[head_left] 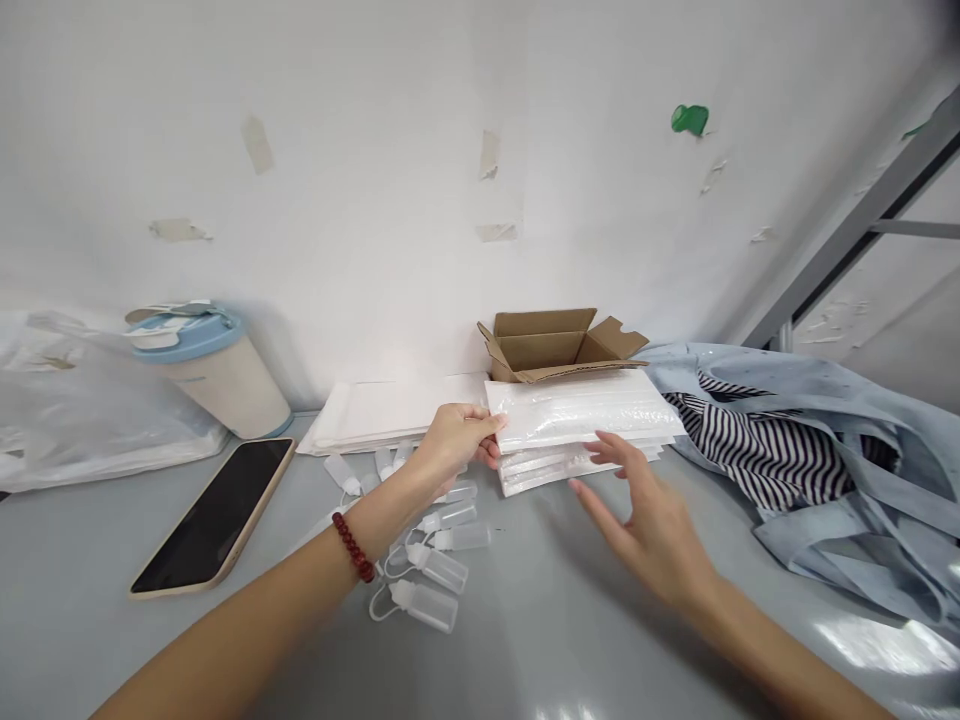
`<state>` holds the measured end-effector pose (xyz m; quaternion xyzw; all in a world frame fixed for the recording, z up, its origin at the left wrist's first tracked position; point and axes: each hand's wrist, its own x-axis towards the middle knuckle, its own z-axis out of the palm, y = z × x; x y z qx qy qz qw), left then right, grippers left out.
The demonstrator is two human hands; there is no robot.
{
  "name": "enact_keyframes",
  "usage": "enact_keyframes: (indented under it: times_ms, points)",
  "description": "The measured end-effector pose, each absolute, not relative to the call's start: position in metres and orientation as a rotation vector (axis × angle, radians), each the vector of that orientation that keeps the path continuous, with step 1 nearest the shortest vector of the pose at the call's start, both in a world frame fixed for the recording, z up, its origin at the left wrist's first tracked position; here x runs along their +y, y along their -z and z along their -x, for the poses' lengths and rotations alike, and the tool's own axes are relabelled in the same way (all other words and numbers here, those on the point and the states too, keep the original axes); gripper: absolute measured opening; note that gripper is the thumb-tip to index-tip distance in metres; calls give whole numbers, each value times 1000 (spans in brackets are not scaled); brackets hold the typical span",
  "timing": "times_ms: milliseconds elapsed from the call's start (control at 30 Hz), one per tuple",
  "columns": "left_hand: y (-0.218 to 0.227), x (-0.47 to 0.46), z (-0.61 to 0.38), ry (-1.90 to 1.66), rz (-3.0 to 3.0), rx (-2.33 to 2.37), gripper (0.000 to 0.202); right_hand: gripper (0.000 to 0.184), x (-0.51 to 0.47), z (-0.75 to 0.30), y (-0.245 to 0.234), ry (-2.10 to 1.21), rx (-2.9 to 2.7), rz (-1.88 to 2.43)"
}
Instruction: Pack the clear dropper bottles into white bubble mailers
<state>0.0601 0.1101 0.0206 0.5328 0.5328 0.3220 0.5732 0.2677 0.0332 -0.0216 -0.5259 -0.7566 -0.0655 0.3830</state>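
My left hand (461, 440) pinches the left edge of the top white packet (577, 410), which has a clear, shiny plastic wrapping. Beneath it lie more white packets (536, 472) in a loose stack. Just in front of the stack's right half, my right hand (645, 520) is open, fingers apart, holding nothing. Several small translucent squeeze bottles (426, 605) with white caps and looped tethers lie under and beside my left forearm, which partly hides them. White flat sheets or sleeves (375, 412) are piled behind my left hand.
An open cardboard box (547, 350) stands behind the packets. To the left are a phone (214, 520), a tilted cup with a blue lid (217, 370) and a clear plastic bag (97, 410). A light-blue cloth bag with striped fabric (847, 470) lies at right.
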Motion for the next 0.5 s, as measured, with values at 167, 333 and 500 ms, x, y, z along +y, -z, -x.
enact_keyframes:
  times_ms: [167,333,500]
  points:
    - [-23,102,-52,-708,-1349,1309,21,33,45,-277,15,78,-1844,1438]
    - [-21,112,-18,-684,-1699,1581,20,30,45,-277,15,35,-1803,1451]
    - [-13,131,17,-484,-2080,1765,21,27,37,-273,14,5,-1796,1438]
